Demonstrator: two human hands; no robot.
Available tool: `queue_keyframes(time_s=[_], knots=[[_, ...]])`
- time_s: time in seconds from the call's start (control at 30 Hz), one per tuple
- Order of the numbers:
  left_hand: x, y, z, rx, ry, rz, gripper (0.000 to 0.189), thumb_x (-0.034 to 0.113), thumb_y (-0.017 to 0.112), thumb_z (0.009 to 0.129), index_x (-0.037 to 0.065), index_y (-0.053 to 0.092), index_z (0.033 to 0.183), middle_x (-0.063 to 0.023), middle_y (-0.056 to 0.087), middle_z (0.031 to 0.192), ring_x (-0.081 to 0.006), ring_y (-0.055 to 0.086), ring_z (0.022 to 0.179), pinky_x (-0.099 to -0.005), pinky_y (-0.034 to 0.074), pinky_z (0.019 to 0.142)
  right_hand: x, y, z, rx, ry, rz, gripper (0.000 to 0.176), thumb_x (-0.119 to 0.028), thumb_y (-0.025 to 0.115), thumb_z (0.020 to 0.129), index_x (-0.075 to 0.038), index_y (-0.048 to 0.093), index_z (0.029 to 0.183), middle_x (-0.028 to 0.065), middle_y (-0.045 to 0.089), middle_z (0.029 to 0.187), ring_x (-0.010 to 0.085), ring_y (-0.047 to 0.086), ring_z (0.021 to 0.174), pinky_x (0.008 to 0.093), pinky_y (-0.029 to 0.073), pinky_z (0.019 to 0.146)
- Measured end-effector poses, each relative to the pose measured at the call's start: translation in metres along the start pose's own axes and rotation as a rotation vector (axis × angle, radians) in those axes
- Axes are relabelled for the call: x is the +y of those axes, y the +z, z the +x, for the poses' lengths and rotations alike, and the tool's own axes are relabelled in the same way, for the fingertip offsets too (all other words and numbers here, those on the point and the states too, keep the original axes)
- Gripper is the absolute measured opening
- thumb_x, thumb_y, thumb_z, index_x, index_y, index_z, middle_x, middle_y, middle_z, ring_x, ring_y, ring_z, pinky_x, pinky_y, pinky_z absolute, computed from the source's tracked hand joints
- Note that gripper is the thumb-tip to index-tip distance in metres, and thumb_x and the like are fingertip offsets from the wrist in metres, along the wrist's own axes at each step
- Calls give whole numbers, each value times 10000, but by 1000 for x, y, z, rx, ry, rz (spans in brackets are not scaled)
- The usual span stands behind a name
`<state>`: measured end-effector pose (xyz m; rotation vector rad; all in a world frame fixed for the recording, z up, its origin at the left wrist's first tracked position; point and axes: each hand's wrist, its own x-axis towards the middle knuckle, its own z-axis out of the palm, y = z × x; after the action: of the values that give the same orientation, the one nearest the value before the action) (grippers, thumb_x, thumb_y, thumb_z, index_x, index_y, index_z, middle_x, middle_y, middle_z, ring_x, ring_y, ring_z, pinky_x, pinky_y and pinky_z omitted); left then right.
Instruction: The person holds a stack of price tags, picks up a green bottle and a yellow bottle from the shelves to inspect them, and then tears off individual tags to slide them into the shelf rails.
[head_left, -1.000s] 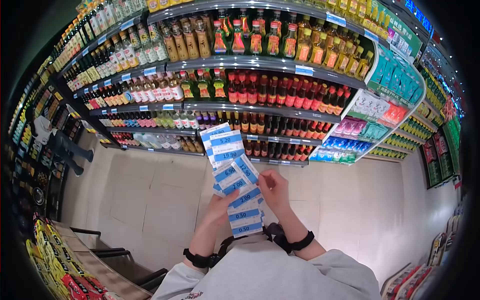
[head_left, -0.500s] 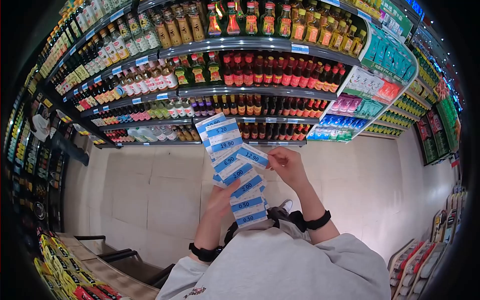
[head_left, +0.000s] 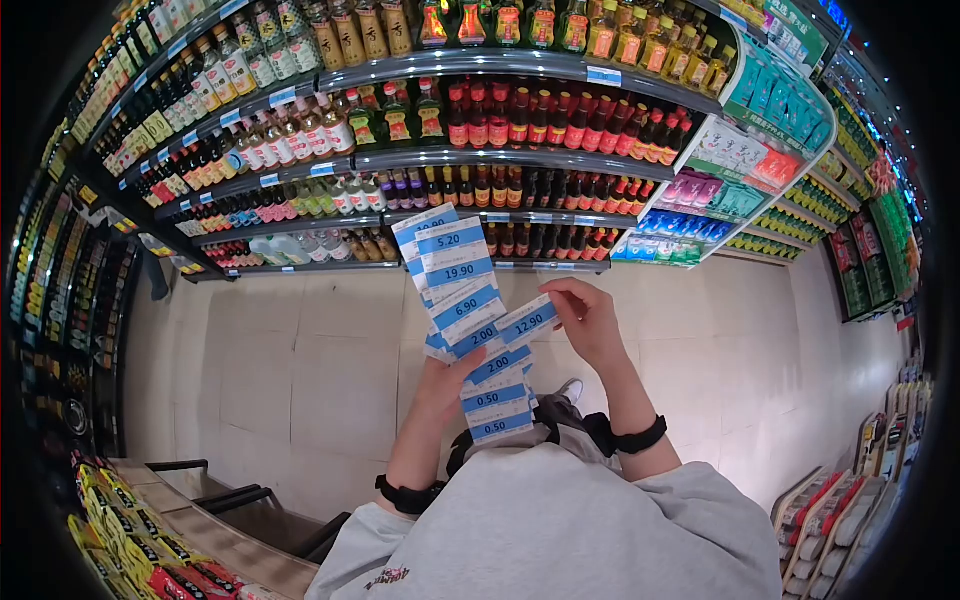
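Blue-and-white price tags (head_left: 458,271), overlapping in a long strip, are gripped near the middle by my left hand (head_left: 440,385), its thumb lying on top. Printed prices such as 5.20, 19.90, 6.90 and 0.50 face up. Between the thumb and fingers of my right hand (head_left: 588,318) is a single price tag (head_left: 528,318) marked 12.90. Its left end overlaps the strip beside the 2.00 tags. Both hands are out in front of my body, over the floor, with a black band on each wrist.
A long shelf rack (head_left: 500,160) of bottles spans the front, with price labels along its edges. Packets fill a white-framed display (head_left: 735,170) to the right. Yellow packages (head_left: 125,530) lie at lower left, and a rack of goods (head_left: 835,520) stands at lower right. Pale floor tiles (head_left: 300,370) lie below.
My right hand has moved the 12.90 tag right and slightly down, turning it to slope up rightward and uncovering more of the 6.90 tag. The person at the left is now mostly out of sight.
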<state>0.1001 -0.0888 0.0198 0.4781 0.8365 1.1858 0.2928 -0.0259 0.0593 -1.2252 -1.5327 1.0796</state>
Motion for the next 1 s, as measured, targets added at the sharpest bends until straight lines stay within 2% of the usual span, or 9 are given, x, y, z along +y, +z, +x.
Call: queue_keyframes(time_s=[0.1,0.17,0.3,0.43,0.47,0.63,0.7,0.9,1.0], knots=[[-2,-5,-1,-1,17,33,440,-26,561,771,46,415,1180,-96,504,1132,-218,503,1038,-353,433,857,-1,0,-5,-51,8,13,134,-16,516,815,-40,605,913,39,601,757,74,531,591,204,413,508],[0,-3,-4,13,15,44,438,-28,559,770,46,416,1178,-96,505,1131,-215,504,1036,-350,432,857,2,1,-8,-103,-98,-66,140,-12,523,806,-49,609,910,34,613,785,80,538,610,212,415,506],[-1,-8,-8,3,30,65,452,-39,556,765,46,406,1183,-96,507,1126,-213,506,1030,-347,433,855,-9,6,-20,-155,-117,-126,130,-17,537,792,-54,616,888,43,621,797,98,542,607,216,412,505],[-2,-13,-9,41,34,86,435,-10,542,789,50,392,1193,-97,510,1121,-216,514,1018,-345,439,847,-12,12,-27,-271,-80,-238,112,3,553,764,-39,620,843,32,616,738,82,553,614,198,408,515],[-1,-13,-9,55,10,0,419,12,533,804,52,388,1195,-100,508,1123,-219,515,1017,-343,443,843,-12,13,-28,-293,-62,-259,101,-3,560,757,-41,620,829,25,612,719,79,549,601,195,401,509],[3,-18,-12,80,-78,-211,355,67,508,836,57,409,1177,-110,512,1116,-241,531,1008,-379,475,803,-7,19,-27,-205,-25,-206,93,-5,553,761,-34,607,831,22,610,705,73,542,590,187,395,502],[3,-17,-13,145,-67,-161,356,70,503,841,61,404,1183,-114,506,1129,-242,534,1005,-388,477,798,-4,20,-26,-152,4,-160,91,-6,549,765,-30,602,835,23,610,705,69,539,589,186,394,500],[-4,-22,-11,90,13,-79,410,55,563,809,52,406,1187,-92,502,1142,-210,503,1037,-340,436,837,2,25,-25,-92,-16,-120,164,10,549,764,-25,574,922,24,589,741,52,536,615,182,409,516],[-3,-16,-12,93,11,-16,414,41,575,800,51,416,1182,-84,504,1142,-194,503,1030,-325,430,836,-5,32,-27,-136,103,-76,217,16,562,757,-14,548,972,29,574,789,61,545,643,181,429,540]])
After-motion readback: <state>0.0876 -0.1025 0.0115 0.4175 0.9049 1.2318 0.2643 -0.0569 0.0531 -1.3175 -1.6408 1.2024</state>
